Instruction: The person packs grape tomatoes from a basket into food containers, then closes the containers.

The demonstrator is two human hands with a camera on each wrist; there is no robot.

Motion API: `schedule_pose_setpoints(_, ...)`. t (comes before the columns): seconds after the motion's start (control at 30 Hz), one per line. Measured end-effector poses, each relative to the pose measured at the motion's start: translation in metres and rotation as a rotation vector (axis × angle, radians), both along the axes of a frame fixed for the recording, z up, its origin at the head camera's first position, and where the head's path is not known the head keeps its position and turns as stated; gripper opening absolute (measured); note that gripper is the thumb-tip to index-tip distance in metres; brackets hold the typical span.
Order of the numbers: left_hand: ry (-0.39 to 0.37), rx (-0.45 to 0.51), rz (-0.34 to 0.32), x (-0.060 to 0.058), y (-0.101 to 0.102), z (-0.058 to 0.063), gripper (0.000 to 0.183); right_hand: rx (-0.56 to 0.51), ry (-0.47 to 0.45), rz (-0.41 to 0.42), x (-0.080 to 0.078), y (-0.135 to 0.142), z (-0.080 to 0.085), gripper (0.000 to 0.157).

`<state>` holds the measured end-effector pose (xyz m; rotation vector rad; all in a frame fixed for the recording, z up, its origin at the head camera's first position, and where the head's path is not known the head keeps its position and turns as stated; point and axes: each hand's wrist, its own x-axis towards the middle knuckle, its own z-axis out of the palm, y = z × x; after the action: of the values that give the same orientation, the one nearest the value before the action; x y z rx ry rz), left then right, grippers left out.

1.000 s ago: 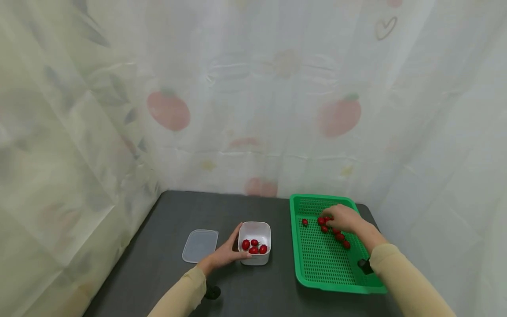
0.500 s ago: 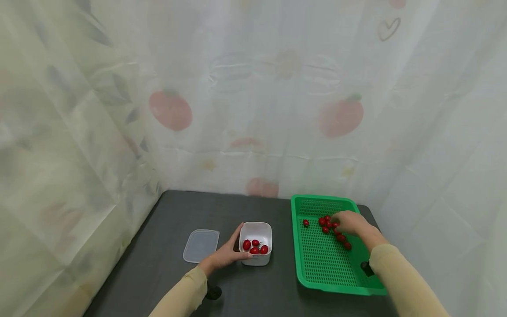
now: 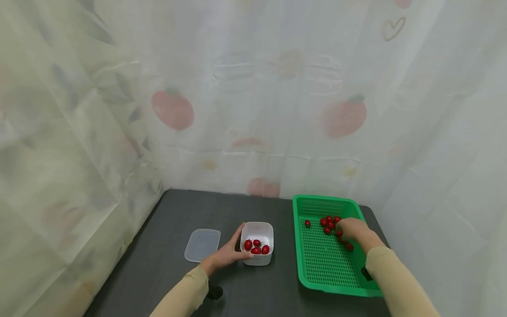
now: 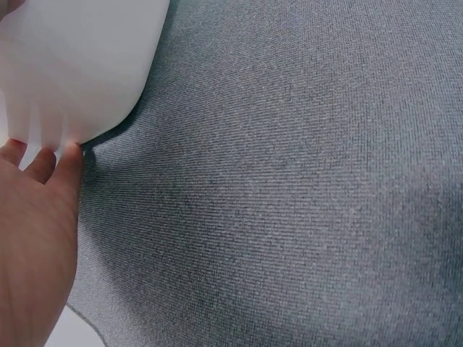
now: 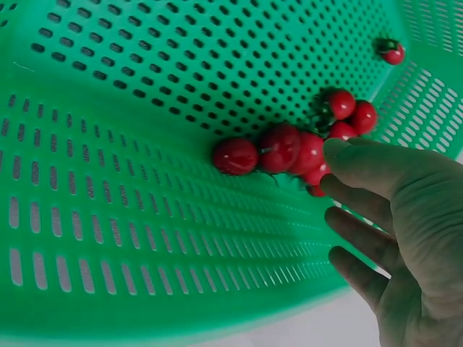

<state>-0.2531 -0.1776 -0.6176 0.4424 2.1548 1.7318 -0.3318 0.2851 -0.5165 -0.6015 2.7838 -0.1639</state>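
Observation:
My left hand (image 3: 227, 254) holds a white square plastic container (image 3: 257, 262) at its left side, thumb along the near wall and fingers on the far-left side. Several cherry tomatoes (image 3: 256, 250) lie inside it. In the left wrist view, fingertips (image 4: 70, 155) press against the container's wall (image 4: 79, 65). Over the green basket (image 3: 299, 255), my right hand (image 3: 356, 231) reaches down to a cluster of cherry tomatoes (image 5: 278, 148). Its thumb and fingers are spread and loosely bent beside the tomatoes, with no tomato visibly held.
A translucent lid (image 3: 203, 245) lies flat on the dark grey table (image 3: 233, 207), left of the container. One single cherry tomato (image 3: 307, 223) sits apart near the basket's left side. Printed curtains (image 3: 253, 110) hang behind and at both sides.
My right hand has moved a little to the right and nearer along the tomato cluster, uncovering more tomatoes behind it. My left hand and the container have stayed put.

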Motion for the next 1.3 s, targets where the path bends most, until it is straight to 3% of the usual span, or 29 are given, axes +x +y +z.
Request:
schedule_pose_setpoints(0.4,0.002,-0.021,0.011,0.001,0.001,0.002,0.111,0.088,0.023,-0.013,-0.001,-0.004,-0.013,0.032)
schedule_pose_setpoints(0.67,0.0,-0.009,0.002,0.001,0.0,0.001,0.111,0.131,0.044,-0.008,-0.004,-0.003,-0.021,0.025)
schedule_pose_setpoints(1.0,0.001,-0.005,-0.001,-0.001,0.0,-0.001,0.114,0.092,0.018,-0.035,-0.001,-0.006,-0.023,0.024)
schedule_pose_setpoints(1.3,0.002,0.002,-0.008,0.0,0.0,-0.001,0.113,0.046,-0.04,-0.07,-0.002,-0.006,-0.029,0.032)
